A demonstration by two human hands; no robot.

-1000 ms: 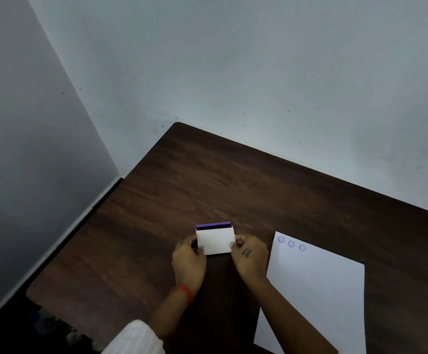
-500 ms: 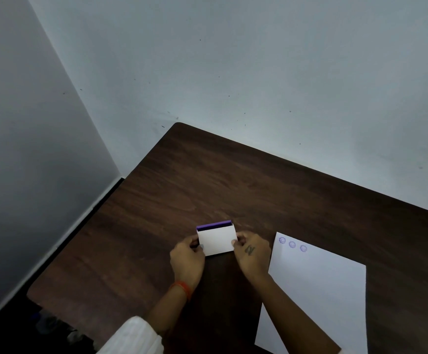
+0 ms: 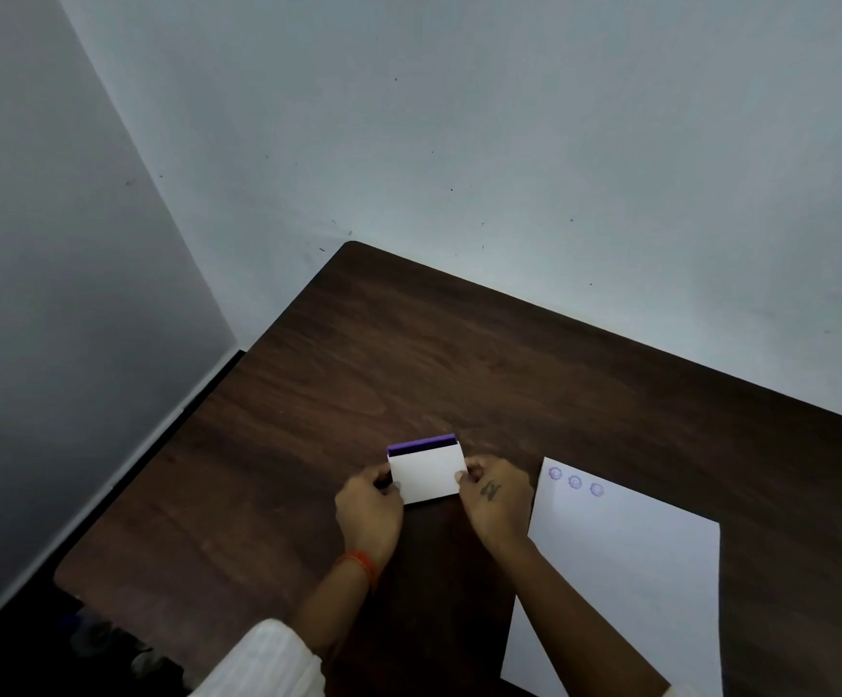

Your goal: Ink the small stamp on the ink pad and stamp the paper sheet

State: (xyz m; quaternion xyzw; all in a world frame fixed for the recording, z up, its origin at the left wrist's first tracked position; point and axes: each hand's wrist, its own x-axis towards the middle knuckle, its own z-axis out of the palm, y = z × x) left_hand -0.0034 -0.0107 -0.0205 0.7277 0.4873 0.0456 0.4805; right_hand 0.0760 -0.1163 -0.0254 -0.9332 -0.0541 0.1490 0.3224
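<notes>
Hands, left (image 3: 368, 510) and right (image 3: 497, 500), pinch the pad (image 3: 426, 470) by its white lid's sides; paper (image 3: 625, 586) carries three prints.

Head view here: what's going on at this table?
A person holds a small white case with a purple edge, probably the ink pad, between the left hand and right hand on the dark wooden table. To its right lies the paper sheet, with three purple stamp marks in a row along its top edge. No stamp is clearly visible, and whether the case is being opened or closed cannot be told.
</notes>
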